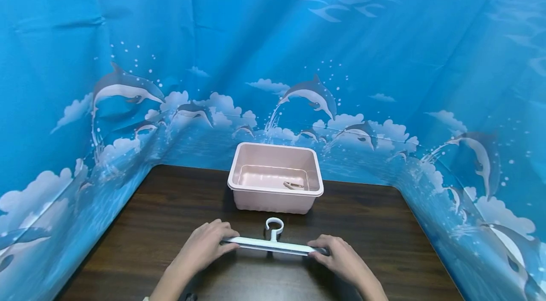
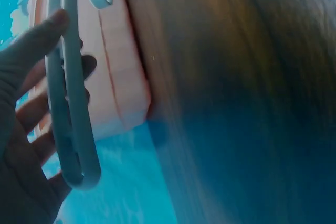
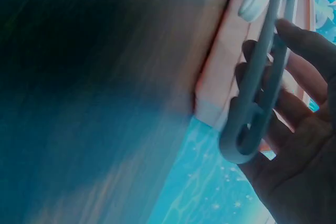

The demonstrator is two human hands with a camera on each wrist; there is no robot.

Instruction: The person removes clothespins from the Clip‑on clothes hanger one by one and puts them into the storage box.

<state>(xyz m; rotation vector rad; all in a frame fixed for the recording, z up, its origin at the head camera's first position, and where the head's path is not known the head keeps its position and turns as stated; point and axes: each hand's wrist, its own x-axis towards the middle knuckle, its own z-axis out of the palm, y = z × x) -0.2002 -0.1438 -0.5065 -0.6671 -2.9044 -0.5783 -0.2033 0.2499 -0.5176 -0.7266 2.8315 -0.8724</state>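
A pale hanger (image 1: 286, 246) with a slotted bar and a round open hook is held level above the table, hook pointing away from me. My left hand (image 1: 206, 244) grips its left end between thumb and fingers. At the opposite end, my right hand (image 1: 339, 257) holds the bar the same way. The left wrist view shows the rounded end of the hanger (image 2: 86, 135) lying along the left fingers, with the thumb pressed over the bar. In the right wrist view, the other looped end of the hanger (image 3: 241, 129) extends past the right fingers.
A pale pink plastic bin (image 1: 273, 200) stands beyond the hanger, with a small clip-like item (image 1: 294, 186) inside. Both sit on a dark wooden table (image 1: 179, 206). A blue dolphin-print curtain (image 1: 239, 31) encloses the back and sides. A small dark object (image 1: 191, 296) shows at the bottom edge.
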